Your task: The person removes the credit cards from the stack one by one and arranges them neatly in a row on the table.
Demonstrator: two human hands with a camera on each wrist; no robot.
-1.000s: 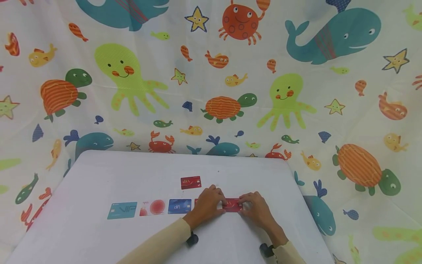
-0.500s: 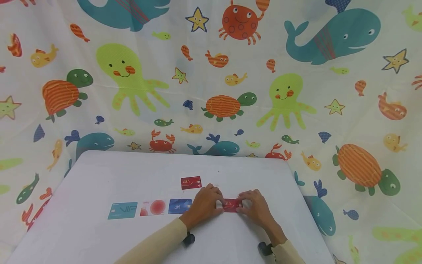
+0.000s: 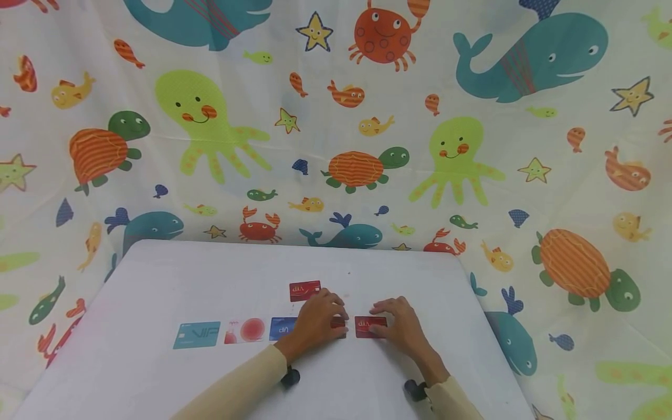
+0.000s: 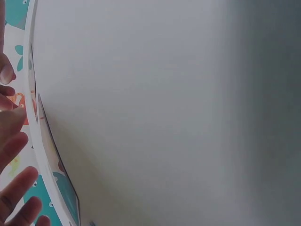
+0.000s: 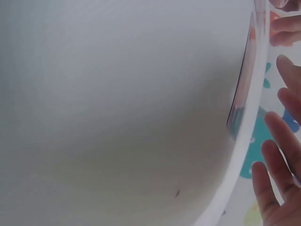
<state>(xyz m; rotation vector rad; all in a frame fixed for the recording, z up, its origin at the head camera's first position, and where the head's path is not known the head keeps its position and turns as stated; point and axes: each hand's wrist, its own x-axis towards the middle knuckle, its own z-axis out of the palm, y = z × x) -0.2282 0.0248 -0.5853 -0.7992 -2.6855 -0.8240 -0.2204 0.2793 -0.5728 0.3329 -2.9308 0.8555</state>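
My right hand [image 3: 403,328] is at the right end of a row of flat cards, its thumb over the lower right part of a red VIP card [image 3: 363,326]. Its index finger reaches along that card's far edge. My left hand [image 3: 317,319] hovers low over another red card [image 3: 338,328], mostly covered by the fingers, and overlaps a blue VIP card [image 3: 281,329]. A second red VIP card [image 3: 303,290] lies above the row, just beyond the left fingers. In the wrist views the fingers [image 4: 21,188] of the left hand and those of the right hand look spread.
Left along the row lie a pink-and-white card [image 3: 245,331] and a teal VIP card [image 3: 196,335]. All rest on a white table [image 3: 252,385] with rounded far corners. Behind it hangs a white cloth [image 3: 315,134] printed with sea animals.
My left hand has drawn away leftward from the right-end red card to the neighbouring red card, baring the first card's left edge. The right hand stays by that card, its thumb further onto it.
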